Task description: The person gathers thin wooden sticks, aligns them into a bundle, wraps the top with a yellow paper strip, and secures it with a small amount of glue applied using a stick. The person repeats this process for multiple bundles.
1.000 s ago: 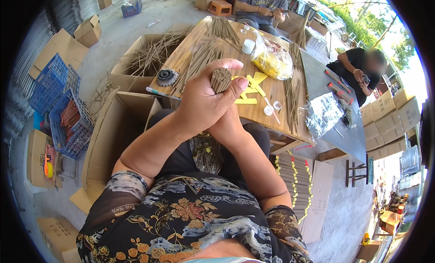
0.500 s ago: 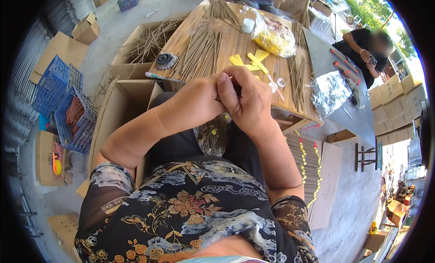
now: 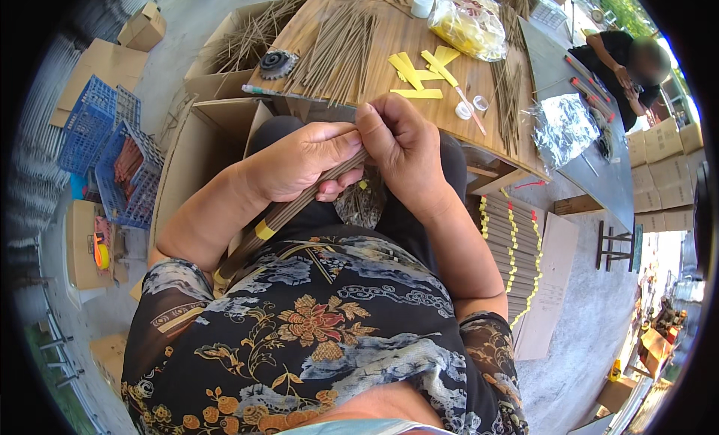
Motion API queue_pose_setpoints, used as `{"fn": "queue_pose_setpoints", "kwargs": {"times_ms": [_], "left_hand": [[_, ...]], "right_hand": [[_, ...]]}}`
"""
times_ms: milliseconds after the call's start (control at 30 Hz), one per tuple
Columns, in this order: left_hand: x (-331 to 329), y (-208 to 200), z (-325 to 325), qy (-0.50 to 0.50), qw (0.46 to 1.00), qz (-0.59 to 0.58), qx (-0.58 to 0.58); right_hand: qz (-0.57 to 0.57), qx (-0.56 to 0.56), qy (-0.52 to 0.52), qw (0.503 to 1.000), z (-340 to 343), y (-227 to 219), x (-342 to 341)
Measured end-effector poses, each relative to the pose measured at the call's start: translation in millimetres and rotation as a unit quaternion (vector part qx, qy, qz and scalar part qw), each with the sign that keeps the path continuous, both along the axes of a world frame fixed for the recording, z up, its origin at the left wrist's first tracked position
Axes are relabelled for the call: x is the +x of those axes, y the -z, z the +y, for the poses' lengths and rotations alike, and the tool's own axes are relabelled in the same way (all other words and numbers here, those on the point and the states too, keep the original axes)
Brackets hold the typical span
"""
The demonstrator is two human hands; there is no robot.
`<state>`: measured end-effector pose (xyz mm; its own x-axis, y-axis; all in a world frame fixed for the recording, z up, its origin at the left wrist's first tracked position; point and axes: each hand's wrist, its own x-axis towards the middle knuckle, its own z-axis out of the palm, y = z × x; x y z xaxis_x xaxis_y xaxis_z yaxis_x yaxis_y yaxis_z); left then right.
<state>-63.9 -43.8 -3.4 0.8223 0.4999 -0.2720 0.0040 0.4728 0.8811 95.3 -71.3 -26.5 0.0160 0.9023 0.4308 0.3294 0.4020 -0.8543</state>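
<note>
A bundle of thin brown sticks (image 3: 298, 202), resembling incense sticks, slants from my lap at lower left up to my hands. Yellow bands wrap it, one of them (image 3: 264, 230) low on the visible length. My left hand (image 3: 311, 156) is closed around its upper part, thumb on top and fingertips showing beneath. At the bundle's upper end my right hand (image 3: 404, 150) is closed, thumb pressed against curled fingers; the tip there is hidden. Just beyond my hands, yellow paper strips (image 3: 416, 93) and a brush-like stick (image 3: 470, 107) lie on the wooden table (image 3: 397, 38).
Loose brown sticks (image 3: 338, 49) and a black gear-like disc (image 3: 278, 64) lie on the table, with a yellow-filled plastic bag (image 3: 469, 29). An open carton (image 3: 206, 165) stands left; banded bundles (image 3: 513, 248) lie right. A person (image 3: 618, 68) sits at the far right.
My left hand has turned and lowered, bringing the banded bundle into sight beneath it. My right hand stays closed beside it. The table sits higher in the picture.
</note>
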Motion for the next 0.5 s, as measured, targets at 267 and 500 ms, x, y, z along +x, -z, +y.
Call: {"fn": "queue_pose_setpoints", "kwargs": {"times_ms": [267, 500], "left_hand": [[-9.9, 18.5, 3.2, -0.012, 0.997, 0.0, -0.07], [-8.3, 31.9, 10.8, 0.012, 0.995, -0.02, -0.1]], "right_hand": [[0.099, -0.171, -0.254, 0.947, 8.3, 16.6, 22.0], [0.137, -0.156, -0.295, 0.933, 23.8, 29.4, 25.6]]}}
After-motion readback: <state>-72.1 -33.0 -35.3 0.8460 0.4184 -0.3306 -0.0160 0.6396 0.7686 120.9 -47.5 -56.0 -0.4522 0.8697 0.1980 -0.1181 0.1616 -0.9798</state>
